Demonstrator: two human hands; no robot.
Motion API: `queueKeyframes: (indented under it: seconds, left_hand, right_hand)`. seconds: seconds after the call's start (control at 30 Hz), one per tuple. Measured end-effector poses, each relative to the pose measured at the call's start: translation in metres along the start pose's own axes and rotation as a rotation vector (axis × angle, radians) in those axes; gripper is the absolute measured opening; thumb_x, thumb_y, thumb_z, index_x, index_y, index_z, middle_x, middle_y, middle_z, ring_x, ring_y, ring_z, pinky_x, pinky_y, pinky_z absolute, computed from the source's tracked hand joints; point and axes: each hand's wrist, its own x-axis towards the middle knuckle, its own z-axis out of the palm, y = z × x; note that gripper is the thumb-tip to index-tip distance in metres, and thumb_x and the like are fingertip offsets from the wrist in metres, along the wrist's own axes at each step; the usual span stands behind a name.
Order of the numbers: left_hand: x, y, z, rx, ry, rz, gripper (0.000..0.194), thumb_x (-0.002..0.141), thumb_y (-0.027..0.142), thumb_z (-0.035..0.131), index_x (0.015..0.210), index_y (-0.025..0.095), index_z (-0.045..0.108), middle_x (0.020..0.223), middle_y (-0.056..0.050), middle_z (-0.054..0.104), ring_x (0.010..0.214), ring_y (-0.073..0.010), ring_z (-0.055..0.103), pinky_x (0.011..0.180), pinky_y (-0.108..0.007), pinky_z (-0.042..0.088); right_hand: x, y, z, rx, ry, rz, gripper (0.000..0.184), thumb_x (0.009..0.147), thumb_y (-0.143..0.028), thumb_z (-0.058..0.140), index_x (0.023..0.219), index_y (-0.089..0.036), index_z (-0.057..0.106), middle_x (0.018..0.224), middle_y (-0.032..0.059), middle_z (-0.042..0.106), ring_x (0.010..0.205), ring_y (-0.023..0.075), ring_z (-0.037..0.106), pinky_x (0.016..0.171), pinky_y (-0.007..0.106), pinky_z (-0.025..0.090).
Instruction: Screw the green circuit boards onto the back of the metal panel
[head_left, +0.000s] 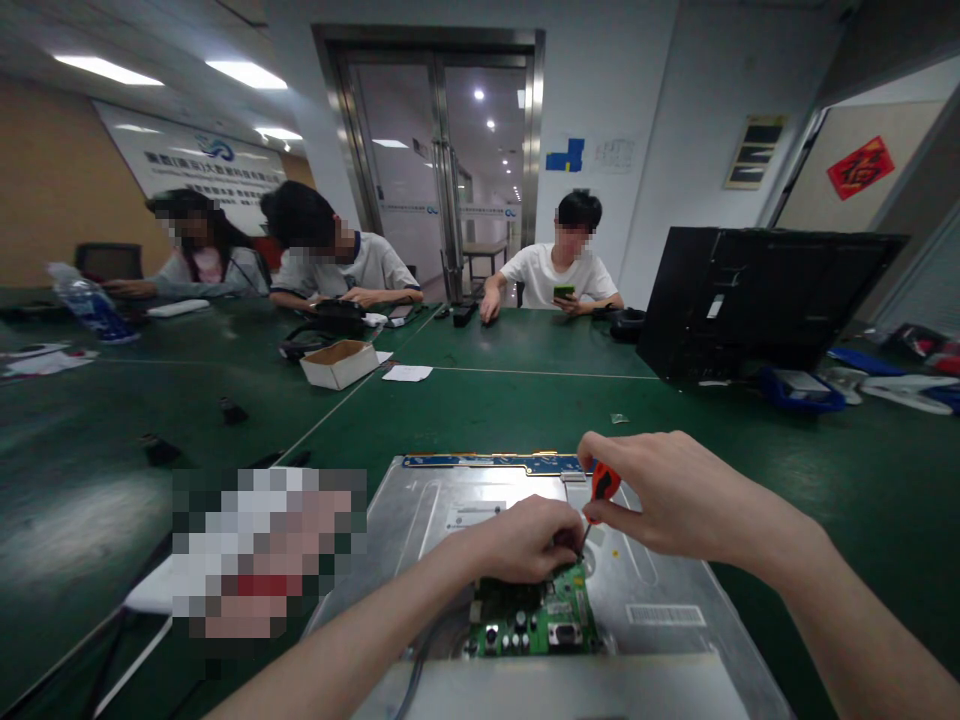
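A screwdriver [604,481] with an orange and black handle is gripped in my right hand [667,490]. It tilts down, its shaft reaching the upper right corner of a green circuit board [536,612]. My left hand [534,538] is closed at that same corner, fingers curled beside the screwdriver's tip; what they pinch, if anything, is hidden. The board lies on a silver metal panel [660,580], which looks like the back of a display. Along the panel's far edge runs a narrow blue circuit strip [480,462].
On the green table [525,400] stand a black monitor [757,300] at the right, an open cardboard box [341,364] and a bottle [94,302] at the left. Cables and a blurred-out item lie left of the panel. Several people sit across the table, one holding a phone [563,293].
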Motion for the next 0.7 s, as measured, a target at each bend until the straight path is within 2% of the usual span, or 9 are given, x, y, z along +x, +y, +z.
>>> queueKeyframes:
  seconds: [0.07,0.27,0.43,0.57,0.63,0.7]
  left_hand:
    - [-0.0001,0.0002,0.0005,0.005,0.001,-0.008,0.015,0.080,0.006,0.066,0.090,0.017,0.066,0.089,-0.002,0.070,0.084,-0.0191,0.064,0.073,-0.026,0.045]
    - [0.0004,0.0008,0.0011,0.016,0.003,-0.030,0.010,0.082,0.010,0.067,0.089,0.017,0.066,0.088,-0.003,0.071,0.082,-0.0200,0.065,0.071,-0.026,0.045]
    - [0.0013,-0.0004,0.0018,0.016,-0.006,-0.031,0.012,0.083,0.010,0.067,0.090,0.019,0.065,0.089,-0.002,0.070,0.083,-0.0193,0.064,0.071,-0.026,0.045]
    - [0.0016,-0.0002,0.0012,0.024,-0.006,-0.032,0.008,0.083,0.012,0.067,0.087,0.019,0.065,0.087,-0.002,0.069,0.081,-0.0189,0.063,0.069,-0.026,0.044]
    - [0.0019,0.0003,0.0009,0.023,-0.008,-0.030,0.009,0.083,0.012,0.067,0.088,0.019,0.065,0.084,-0.001,0.069,0.078,-0.0181,0.062,0.067,-0.025,0.043]
    - [0.0021,0.0003,0.0007,0.022,-0.012,-0.026,0.010,0.082,0.011,0.067,0.088,0.018,0.065,0.083,-0.001,0.068,0.077,-0.0177,0.062,0.066,-0.025,0.043]
  right_hand:
    - [0.0012,0.0013,0.0014,-0.023,0.001,0.017,0.016,0.087,-0.030,0.064,0.096,-0.023,0.054,0.081,0.0004,0.071,0.069,0.0202,0.067,0.053,0.027,0.027]
    - [0.0010,-0.0005,0.0008,-0.006,-0.001,0.002,0.013,0.086,-0.022,0.062,0.097,-0.022,0.055,0.081,-0.0006,0.071,0.068,0.0188,0.066,0.054,0.027,0.030]
    - [0.0026,0.0002,0.0003,-0.039,-0.003,0.015,0.012,0.089,-0.035,0.062,0.090,-0.023,0.060,0.078,0.0011,0.072,0.069,0.0205,0.066,0.054,0.027,0.028]
    - [0.0015,-0.0004,-0.0009,-0.040,-0.002,0.010,0.005,0.088,-0.024,0.058,0.093,-0.023,0.058,0.077,0.0006,0.071,0.066,0.0189,0.065,0.054,0.026,0.026]
    - [0.0000,-0.0015,-0.0018,-0.006,0.009,-0.014,0.015,0.084,-0.018,0.059,0.098,-0.022,0.055,0.080,-0.0001,0.071,0.066,0.0183,0.065,0.054,0.027,0.028]
    - [-0.0006,-0.0019,-0.0017,0.014,0.013,-0.029,0.018,0.084,-0.020,0.061,0.100,-0.022,0.054,0.081,-0.0003,0.071,0.067,0.0188,0.065,0.054,0.027,0.028]
